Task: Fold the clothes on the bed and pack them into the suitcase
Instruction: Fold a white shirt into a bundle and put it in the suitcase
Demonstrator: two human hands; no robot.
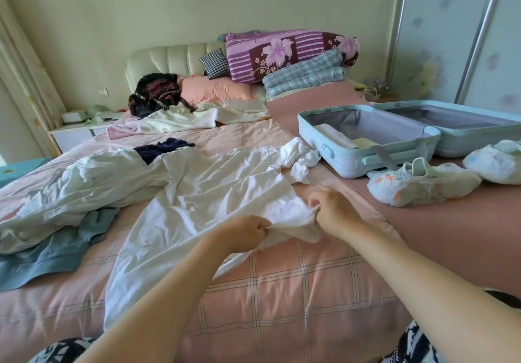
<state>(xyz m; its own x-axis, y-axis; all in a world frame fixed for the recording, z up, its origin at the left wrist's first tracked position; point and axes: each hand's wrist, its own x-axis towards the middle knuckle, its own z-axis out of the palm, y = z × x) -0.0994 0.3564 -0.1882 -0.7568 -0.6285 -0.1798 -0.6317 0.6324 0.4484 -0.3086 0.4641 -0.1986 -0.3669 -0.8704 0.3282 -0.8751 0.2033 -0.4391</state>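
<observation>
Both bare forearms are extended forward and drawn close together. The left hand (248, 233) and right hand (332, 211) are held with fingers curled, an edge of the white garment (197, 193) pinched in each.

pink checked bed (282, 292), white clothes (197, 193), open suitcase (366, 148) (pale blue), bagged shoes (420, 183)

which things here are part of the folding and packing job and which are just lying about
Job: white garment held by left hand and right hand; crumpled white clothing; teal garment; navy garment; open suitcase.
Lying about: folded quilts; checked cushion; black backpack; pink pillow.
</observation>
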